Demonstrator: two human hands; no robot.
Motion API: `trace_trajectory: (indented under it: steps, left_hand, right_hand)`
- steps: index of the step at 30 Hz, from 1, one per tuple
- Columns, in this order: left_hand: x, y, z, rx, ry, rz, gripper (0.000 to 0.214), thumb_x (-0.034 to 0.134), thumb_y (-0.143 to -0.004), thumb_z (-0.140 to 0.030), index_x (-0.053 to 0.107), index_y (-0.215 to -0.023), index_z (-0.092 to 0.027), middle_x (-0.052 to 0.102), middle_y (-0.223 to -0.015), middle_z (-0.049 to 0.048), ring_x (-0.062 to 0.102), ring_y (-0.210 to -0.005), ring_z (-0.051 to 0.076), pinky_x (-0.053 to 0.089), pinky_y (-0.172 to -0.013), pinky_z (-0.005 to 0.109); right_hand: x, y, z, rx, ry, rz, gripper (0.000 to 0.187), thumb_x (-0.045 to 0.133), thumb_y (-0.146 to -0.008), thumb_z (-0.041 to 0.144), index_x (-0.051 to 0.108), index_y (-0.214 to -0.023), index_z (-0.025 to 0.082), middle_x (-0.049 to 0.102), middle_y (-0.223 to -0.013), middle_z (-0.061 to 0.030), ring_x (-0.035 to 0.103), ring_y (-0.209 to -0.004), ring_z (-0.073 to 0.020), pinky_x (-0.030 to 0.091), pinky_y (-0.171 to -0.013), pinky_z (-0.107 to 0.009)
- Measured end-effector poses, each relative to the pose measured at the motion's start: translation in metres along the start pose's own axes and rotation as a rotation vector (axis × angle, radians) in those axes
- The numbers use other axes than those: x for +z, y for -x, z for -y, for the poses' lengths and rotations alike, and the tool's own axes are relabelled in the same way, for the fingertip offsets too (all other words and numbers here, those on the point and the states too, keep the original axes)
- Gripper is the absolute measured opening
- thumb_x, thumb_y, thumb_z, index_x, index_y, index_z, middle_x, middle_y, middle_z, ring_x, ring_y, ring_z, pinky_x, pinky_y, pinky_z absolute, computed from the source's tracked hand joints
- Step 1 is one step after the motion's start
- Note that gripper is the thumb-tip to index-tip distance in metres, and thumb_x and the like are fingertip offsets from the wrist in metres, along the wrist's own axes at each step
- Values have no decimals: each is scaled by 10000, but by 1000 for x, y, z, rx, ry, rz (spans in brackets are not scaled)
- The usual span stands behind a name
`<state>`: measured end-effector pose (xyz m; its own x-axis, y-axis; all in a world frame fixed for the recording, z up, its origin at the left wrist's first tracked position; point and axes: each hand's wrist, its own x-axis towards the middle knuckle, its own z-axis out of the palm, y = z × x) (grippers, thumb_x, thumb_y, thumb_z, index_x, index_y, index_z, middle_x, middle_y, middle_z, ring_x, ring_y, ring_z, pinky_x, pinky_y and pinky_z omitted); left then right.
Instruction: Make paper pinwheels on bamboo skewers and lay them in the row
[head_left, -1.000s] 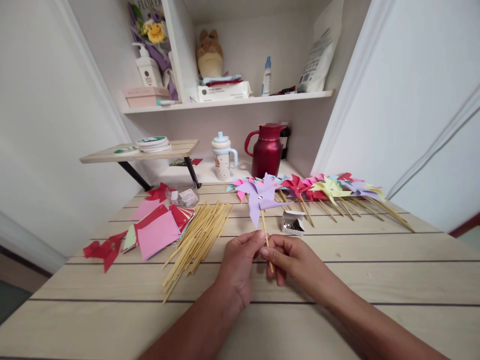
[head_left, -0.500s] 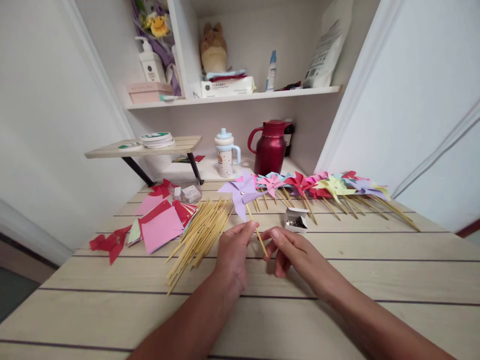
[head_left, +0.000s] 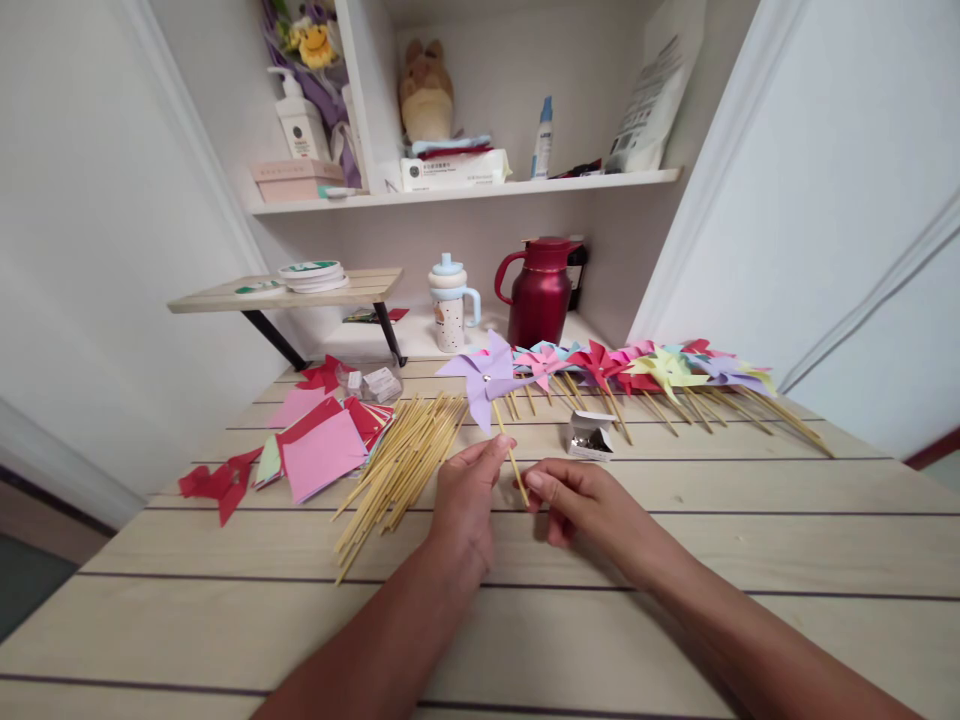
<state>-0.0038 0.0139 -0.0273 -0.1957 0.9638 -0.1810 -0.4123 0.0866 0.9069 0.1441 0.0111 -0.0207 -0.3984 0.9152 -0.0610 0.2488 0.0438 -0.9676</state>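
A lilac paper pinwheel [head_left: 489,378] with a small metal fastener at its centre stands tilted on a thin wooden stick. My left hand [head_left: 469,492] pinches that stick between thumb and forefinger, below the blades. Lower down, my right hand [head_left: 574,498] has its thumb and forefinger closed at the stick's bottom end, the other fingers curled. Left of my hands lies a loose pile of wooden sticks [head_left: 409,465]. A small open white box [head_left: 590,437] with metal fasteners sits beyond my right hand.
Finished pinwheels [head_left: 667,370] lie in a row at the back right. Paper squares [head_left: 324,455], a red folded paper piece [head_left: 221,482] and clear small boxes [head_left: 381,384] are at left. Behind stand a cup [head_left: 450,310], a red jug [head_left: 538,295] and a small raised shelf [head_left: 360,288].
My right thumb and fingers have drawn together at the stick's lower end. The pinwheel's blades have turned slightly, while my left hand keeps its pinch.
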Motion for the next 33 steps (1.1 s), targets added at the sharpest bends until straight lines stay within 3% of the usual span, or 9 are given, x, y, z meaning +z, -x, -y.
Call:
trace_trajectory:
  steps: [7, 14, 20, 28, 33]
  left_hand:
    - [0, -1, 2, -5, -33, 14, 354, 826, -638, -455, 790, -819, -153, 652, -788, 33, 546, -786, 147, 424, -759, 286]
    - [-2, -4, -3, 35, -69, 56, 358, 828, -638, -472, 782, -800, -156, 631, -709, 8, 523, -719, 127, 435, -753, 278]
    - [-1, -7, -3, 26, -71, 47, 375, 835, -630, -472, 775, -804, -145, 711, -854, 65, 590, -837, 162, 458, -848, 305]
    - [-4, -18, 4, 52, -97, -39, 431, 786, -647, -502, 760, -826, -111, 694, -810, 80, 596, -740, 162, 508, -764, 322]
    - [-1, -18, 6, 232, -357, 30, 471, 708, -687, -576, 756, -785, -117, 714, -790, 97, 592, -709, 191, 493, -743, 337]
  right_hand:
    - [4, -2, -4, 75, -82, -7, 276, 624, -801, 415, 604, -689, 164, 616, -601, 16, 501, -438, -80, 352, -462, -215]
    - [7, -3, 0, 9, -81, -38, 227, 599, -803, 336, 578, -637, 183, 582, -536, 32, 483, -411, -83, 347, -437, -210]
    - [0, -2, 7, -81, -51, -142, 228, 551, -858, 319, 579, -673, 189, 593, -587, 31, 490, -410, -85, 361, -428, -210]
    - [-24, 0, 18, -198, 17, -345, 285, 446, -947, 382, 584, -772, 205, 574, -641, 39, 519, -444, -96, 402, -460, -219]
    - [-68, -11, 4, -139, 106, -557, 305, 385, -985, 412, 545, -825, 207, 597, -644, 29, 550, -483, -116, 454, -504, -233]
